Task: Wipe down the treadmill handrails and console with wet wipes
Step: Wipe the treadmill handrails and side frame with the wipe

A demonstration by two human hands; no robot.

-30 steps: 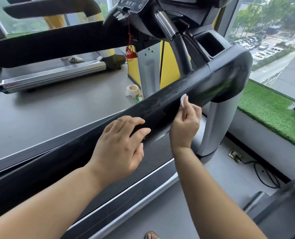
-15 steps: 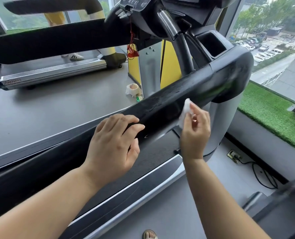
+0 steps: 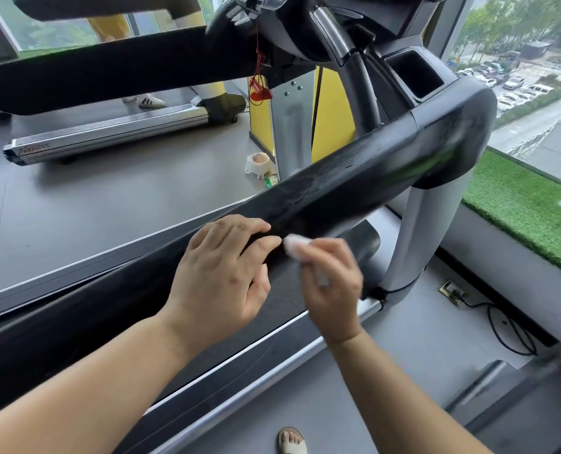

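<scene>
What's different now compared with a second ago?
The right hand, pinching the wet wipe, slid back along the black handrail toward the person, so the wipe now sits just beside the fingertips of the left hand. The left hand stayed resting on the handrail, and the wipe was never let go.

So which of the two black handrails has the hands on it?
The near handrail, crossing the middle diagonally: the left hand rests on it, the right hand pinches the white wipe at its edge. The far handrail, top left, is untouched.
</scene>
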